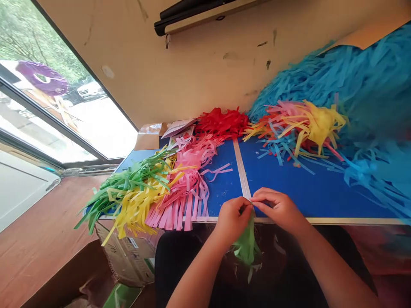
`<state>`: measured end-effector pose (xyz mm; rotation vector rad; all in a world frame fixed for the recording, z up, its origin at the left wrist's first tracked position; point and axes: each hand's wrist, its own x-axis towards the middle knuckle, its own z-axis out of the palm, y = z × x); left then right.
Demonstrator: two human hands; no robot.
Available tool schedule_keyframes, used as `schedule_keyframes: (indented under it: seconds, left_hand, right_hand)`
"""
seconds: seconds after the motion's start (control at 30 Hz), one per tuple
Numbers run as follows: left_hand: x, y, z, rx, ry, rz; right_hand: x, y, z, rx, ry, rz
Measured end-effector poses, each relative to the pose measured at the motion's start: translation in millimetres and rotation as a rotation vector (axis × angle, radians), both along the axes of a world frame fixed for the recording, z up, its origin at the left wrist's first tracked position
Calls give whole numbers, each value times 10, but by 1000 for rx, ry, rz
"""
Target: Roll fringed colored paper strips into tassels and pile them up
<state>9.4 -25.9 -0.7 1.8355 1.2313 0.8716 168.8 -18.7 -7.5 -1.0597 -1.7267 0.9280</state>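
My left hand (235, 217) is closed on the top of a green tissue-paper tassel (247, 244), whose fringe hangs down below the table edge over my lap. My right hand (278, 208) meets it at the table's front edge, with thumb and forefinger pinched at the tassel's top end, close to the left fingertips. What exactly lies between the right fingertips is too small to make out. Left of the hands, fringed paper in pink (192, 184), yellow (138, 205) and green (131, 179) lies in overlapping bunches on the blue table (221, 188).
Red fringe (223, 122) lies at the back by the wall. A multicoloured tassel bunch (308, 124) and a large blue fringe heap (337, 81) fill the right side. A brown envelope (147, 137) lies at the back left. A cardboard box (128, 254) stands below the table at left.
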Motion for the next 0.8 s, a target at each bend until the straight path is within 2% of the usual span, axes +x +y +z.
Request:
schedule_keyframes:
  seconds: [0.17, 0.3, 0.43, 0.6, 0.8]
  left_hand:
    - [-4, -7, -27, 0, -50, 13]
    - [-21, -1, -66, -48, -127, 3]
    - [-26, 1, -68, -17, -136, 9]
    - [-1, -21, -32, 35, -85, 45]
    - [35, -63, -40, 149, 77, 45]
  right_hand:
    - [-9, -14, 9, -12, -71, -47]
    - [-10, -9, -34, -63, -18, -118]
    - [-4, 3, -56, -99, 39, -90]
    - [-2, 1, -67, -75, 42, -69]
    - [4, -22, -53, -51, -6, -61]
